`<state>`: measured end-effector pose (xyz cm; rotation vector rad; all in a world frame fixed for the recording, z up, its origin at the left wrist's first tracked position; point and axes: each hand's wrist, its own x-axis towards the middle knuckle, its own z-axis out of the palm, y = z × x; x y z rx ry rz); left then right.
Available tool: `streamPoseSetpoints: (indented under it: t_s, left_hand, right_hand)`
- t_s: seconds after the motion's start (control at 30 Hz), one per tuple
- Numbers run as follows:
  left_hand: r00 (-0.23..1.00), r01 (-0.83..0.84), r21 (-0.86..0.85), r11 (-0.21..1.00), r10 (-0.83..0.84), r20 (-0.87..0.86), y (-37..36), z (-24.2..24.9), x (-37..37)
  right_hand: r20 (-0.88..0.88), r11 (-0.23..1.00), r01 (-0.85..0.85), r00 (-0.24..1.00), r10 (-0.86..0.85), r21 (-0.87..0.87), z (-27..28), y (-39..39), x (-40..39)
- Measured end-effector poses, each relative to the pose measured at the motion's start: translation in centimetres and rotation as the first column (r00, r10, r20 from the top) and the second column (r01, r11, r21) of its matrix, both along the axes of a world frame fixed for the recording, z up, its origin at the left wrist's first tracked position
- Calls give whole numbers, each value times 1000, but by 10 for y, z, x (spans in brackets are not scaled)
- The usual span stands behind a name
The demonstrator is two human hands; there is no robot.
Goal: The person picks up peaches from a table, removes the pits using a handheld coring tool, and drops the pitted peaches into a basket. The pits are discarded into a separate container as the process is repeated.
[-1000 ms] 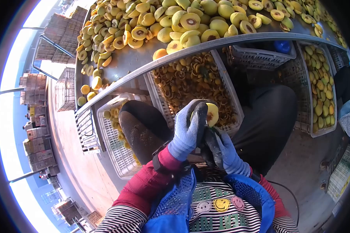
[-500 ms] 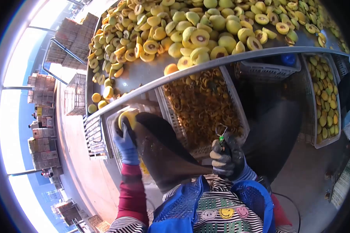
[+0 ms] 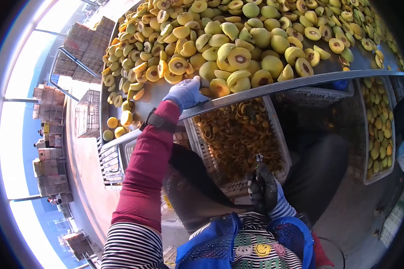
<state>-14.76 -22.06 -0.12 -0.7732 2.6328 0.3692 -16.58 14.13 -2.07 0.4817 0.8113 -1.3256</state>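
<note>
My left hand (image 3: 187, 93), in a blue and dark glove, reaches over the metal rim onto the table beside the halved yellow fruit (image 3: 219, 88). Its visible fingers are spread, and part of the hand's underside is hidden. Low in front of my body, my right hand (image 3: 263, 190), in a dark glove, is closed around a small hand tool (image 3: 259, 158) with a metal tip pointing away from me. Behind that tool stands a crate (image 3: 278, 125) full of brownish-orange curved scraps.
A large heap of halved fruit (image 3: 238, 58) covers much of the metal table (image 3: 155, 96). Its raised rim (image 3: 256, 91) crosses in front of me. A crate of fruit (image 3: 378, 130) stands at right, and stacked crates (image 3: 78, 49) at far left. My knees flank the scrap crate.
My left hand has gone from the tray below the rim, where it held a yellow fruit half, up onto the table; that half is gone from view. My right hand has turned the tool slightly.
</note>
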Motion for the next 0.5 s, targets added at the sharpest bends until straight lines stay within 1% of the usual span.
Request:
streamPoseSetpoints:
  t_s: [0.03,0.1,0.13,0.17,0.2,0.23,0.3,0.33,0.37,0.4,0.43,0.47,0.5]
  left_hand:
    - [1000,7,1,1000,-7,12,-2,2,4]
    - [987,-77,-52,996,69,-147,2,8,18]
    - [937,-182,-44,982,159,-312,8,3,29]
    - [938,-178,-44,983,156,-309,23,8,35]
    - [748,-199,487,850,453,-485,41,12,42]
    - [500,-21,870,493,759,-418,64,17,49]
    - [543,31,961,274,803,-246,117,29,61]
    - [543,108,978,177,814,-207,141,26,63]
    - [546,184,980,77,821,-167,165,22,63]
    - [523,243,970,-2,842,-129,186,21,59]
    - [502,304,950,-77,860,-91,203,23,57]
    - [487,357,927,-119,870,-76,212,26,58]
    - [488,360,925,-123,869,-74,215,25,59]
  right_hand:
    - [12,1000,7,1000,-7,1,0,-2,-2]
    - [-28,997,1,1000,1,74,1,-4,-4]
    - [-22,997,1,1000,0,74,3,-4,-5]
    - [-38,998,16,999,-14,53,5,-3,-8]
    - [-55,999,33,998,-31,35,8,-1,-10]
    - [-49,998,37,998,-35,46,11,0,-12]
    - [-218,978,70,969,-113,-198,22,-5,-16]
    - [-216,980,71,970,-111,-187,31,-10,-18]
    - [-352,973,-28,934,-55,-227,40,-15,-21]
    - [-485,958,-132,875,-7,-253,44,-17,-23]
    - [-487,961,-130,874,-5,-243,34,-16,-19]
    - [-939,952,-205,305,-160,-228,26,-21,-15]
    - [-864,953,-256,-428,-264,-165,24,-24,-14]
